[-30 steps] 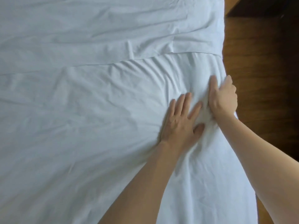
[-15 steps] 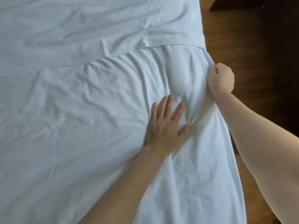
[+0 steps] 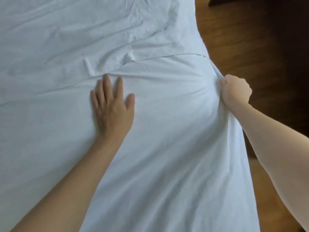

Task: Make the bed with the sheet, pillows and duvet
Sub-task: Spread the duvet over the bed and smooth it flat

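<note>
A white duvet (image 3: 167, 131) covers the near part of the bed, its far edge running across the frame just beyond my fingers. Past that edge lies the white sheet (image 3: 83, 30), creased in places. My left hand (image 3: 112, 106) lies flat on the duvet with straight, spread fingers, pressing it down. My right hand (image 3: 235, 92) is a fist at the bed's right edge, gripping a bunch of the duvet's side, and the cloth between the two hands is pulled smooth. No pillows are in view.
A brown wooden floor (image 3: 242, 39) runs along the right side of the bed. A dark piece of furniture (image 3: 250, 1) stands at the top right. The duvet's side hangs down over the bed's right edge.
My left hand slid left across the duvet and away from my right hand. The right hand went from lying on the cloth to a fist gripping its edge. The wrinkles between them flattened.
</note>
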`<act>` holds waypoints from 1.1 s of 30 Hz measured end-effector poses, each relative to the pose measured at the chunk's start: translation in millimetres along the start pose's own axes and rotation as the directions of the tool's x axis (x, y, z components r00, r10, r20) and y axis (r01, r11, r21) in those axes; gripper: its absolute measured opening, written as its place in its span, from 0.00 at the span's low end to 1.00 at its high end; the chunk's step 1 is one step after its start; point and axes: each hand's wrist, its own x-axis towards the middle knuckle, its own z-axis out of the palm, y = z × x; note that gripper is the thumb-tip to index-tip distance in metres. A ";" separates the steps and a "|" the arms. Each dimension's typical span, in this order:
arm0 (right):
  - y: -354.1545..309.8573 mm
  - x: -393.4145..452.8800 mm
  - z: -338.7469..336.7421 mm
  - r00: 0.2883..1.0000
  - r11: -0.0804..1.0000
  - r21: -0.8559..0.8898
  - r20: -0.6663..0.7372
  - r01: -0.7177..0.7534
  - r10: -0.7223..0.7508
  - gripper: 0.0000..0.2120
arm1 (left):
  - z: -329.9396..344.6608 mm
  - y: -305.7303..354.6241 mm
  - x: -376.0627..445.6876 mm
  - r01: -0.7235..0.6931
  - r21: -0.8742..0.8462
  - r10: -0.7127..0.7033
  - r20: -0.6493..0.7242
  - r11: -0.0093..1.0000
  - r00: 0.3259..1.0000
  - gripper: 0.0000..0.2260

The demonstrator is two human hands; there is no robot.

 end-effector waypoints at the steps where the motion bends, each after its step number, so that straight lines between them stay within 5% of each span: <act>1: 2.6 1.7 2.6 1.000 1.000 -0.007 -0.009 0.011 -0.011 0.13 | 0.6 -9.5 6.1 0.023 0.018 -0.023 0.008 1.000 1.000 0.26; 6: -26.3 -0.2 3.3 0.994 0.978 0.187 0.082 -0.089 0.075 0.12 | 8.8 17.1 17.6 0.004 0.066 -0.009 0.080 0.998 0.997 0.30; 9: -49.0 -17.8 -16.8 0.985 0.929 0.364 -0.174 0.056 0.008 0.19 | 17.3 68.0 -9.6 -0.244 -0.040 0.247 0.095 0.969 0.964 0.29; 12: -66.2 -62.3 -28.8 0.862 0.836 0.292 -0.363 0.465 -0.353 0.20 | 20.7 116.5 -51.4 -0.412 -0.110 0.425 0.152 0.905 0.893 0.28; 15: -46.6 -110.5 -5.0 0.684 0.670 0.139 -0.170 0.729 -0.709 0.23 | 22.4 144.0 -95.6 -0.553 -0.158 0.575 0.261 0.818 0.776 0.29; 17: -19.5 -139.3 12.7 0.722 0.709 0.174 -0.016 0.683 -0.692 0.26 | 23.9 149.9 -128.3 -0.589 -0.218 0.627 0.239 0.778 0.741 0.27; 23: 51.9 -198.1 27.0 0.895 0.858 0.329 0.074 0.394 -0.440 0.32 | 6.4 160.8 -208.6 -0.687 -0.205 0.700 0.399 0.697 0.592 0.26; 27: 91.9 -243.8 27.8 0.961 0.883 0.428 0.098 0.193 -0.258 0.26 | -6.1 143.6 -237.5 -0.801 -0.377 0.885 0.220 0.464 0.410 0.15; 30: 116.8 -293.3 27.2 0.991 0.831 0.556 0.123 -0.019 -0.059 0.16 | -20.3 121.9 -261.5 -0.640 -0.529 0.786 0.087 0.557 0.612 0.12; 33: 135.4 -339.8 29.1 0.960 0.703 0.656 0.226 -0.277 0.167 0.18 | -34.7 92.6 -284.1 -0.476 -0.535 0.583 0.038 0.698 0.812 0.12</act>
